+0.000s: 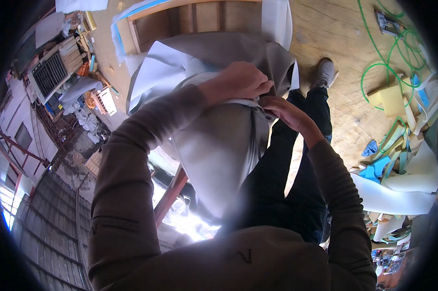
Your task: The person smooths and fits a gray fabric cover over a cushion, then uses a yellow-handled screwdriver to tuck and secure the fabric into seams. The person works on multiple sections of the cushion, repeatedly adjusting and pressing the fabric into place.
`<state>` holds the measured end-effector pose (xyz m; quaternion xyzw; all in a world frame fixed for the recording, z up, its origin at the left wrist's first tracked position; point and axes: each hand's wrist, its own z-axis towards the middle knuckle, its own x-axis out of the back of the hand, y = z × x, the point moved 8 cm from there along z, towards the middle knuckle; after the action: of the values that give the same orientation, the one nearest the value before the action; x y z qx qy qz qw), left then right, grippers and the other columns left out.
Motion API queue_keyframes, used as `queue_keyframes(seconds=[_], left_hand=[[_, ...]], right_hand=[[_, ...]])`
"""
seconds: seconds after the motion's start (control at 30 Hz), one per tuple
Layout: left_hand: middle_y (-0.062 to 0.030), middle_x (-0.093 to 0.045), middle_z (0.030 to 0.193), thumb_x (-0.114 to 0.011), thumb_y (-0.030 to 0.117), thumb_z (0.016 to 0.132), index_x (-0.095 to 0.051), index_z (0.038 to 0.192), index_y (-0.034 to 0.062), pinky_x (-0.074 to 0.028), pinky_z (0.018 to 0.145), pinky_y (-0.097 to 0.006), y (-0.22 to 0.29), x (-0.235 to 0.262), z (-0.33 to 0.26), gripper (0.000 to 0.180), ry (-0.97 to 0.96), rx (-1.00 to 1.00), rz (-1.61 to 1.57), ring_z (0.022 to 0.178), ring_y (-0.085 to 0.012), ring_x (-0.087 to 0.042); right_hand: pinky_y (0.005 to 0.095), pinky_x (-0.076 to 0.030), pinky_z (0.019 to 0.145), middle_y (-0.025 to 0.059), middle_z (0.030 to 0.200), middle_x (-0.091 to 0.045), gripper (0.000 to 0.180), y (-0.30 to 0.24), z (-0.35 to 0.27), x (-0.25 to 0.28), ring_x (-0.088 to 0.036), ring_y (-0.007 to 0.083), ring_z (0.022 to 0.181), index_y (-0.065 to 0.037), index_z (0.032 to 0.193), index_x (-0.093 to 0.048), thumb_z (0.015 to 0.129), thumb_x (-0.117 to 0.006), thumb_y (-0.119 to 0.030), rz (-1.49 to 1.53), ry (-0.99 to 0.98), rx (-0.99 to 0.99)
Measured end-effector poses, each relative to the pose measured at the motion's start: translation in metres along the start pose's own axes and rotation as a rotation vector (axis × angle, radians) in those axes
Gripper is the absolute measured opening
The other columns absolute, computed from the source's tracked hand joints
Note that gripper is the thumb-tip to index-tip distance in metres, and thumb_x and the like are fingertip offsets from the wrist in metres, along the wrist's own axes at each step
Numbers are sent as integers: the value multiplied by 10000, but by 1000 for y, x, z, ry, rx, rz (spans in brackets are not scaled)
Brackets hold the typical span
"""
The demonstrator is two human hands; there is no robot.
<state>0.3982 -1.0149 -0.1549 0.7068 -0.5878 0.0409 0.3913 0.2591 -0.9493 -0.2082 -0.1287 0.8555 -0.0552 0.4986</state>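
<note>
Head view: mid-frame, the left hand (242,81) had fingers curled together (whether gripping, I couldn't tell); the right hand (289,114) pinched the grey cover (214,140) at its edge. Work looked unfinished: its upper-left flap (161,70) hung loose.

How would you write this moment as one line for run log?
left hand: curled at grey sheet, grip unclear | right hand: pinching its edge | wooden frame: beyond sheet
</note>
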Motion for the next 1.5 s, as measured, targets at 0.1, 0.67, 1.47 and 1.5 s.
queue_keyframes(seconds=[0.1,0.67,1.47,1.5], left_hand=[[-156,-780,995,-554,330,1047,-779,1026,151,-583,811,-597,-1,-7,0,288,-80,21,37,969,-408,-755],[-152,-796,967,-625,290,1014,-732,1371,146,-631,782,-529,14,-3,-21,399,-176,-82,219,892,-378,-795],[-278,-739,814,-488,446,1126,-771,779,-31,-598,805,-595,-22,-21,20,654,-24,281,-151,807,-502,-738],[-281,-740,820,-488,454,1124,-774,786,-31,-598,812,-595,-26,-23,21,656,-1,288,-157,811,-503,-739]], right_hand=[[352,-455,1161,122,1433,-669,529,10,-7,4,-619,193,1320,10,1425,-670,1079,-696,-389,-173,8,-155],[363,-558,819,116,1002,-768,281,18,13,-9,-716,183,901,-47,1190,-790,949,-776,-191,-595,-21,-208],[270,-443,745,-16,976,-722,271,41,3,2,-590,72,824,-31,1177,-784,986,-699,-203,33,792,69],[275,-452,748,-12,982,-726,273,40,8,6,-599,80,832,-31,1177,-785,984,-692,-199,-31,787,99]])
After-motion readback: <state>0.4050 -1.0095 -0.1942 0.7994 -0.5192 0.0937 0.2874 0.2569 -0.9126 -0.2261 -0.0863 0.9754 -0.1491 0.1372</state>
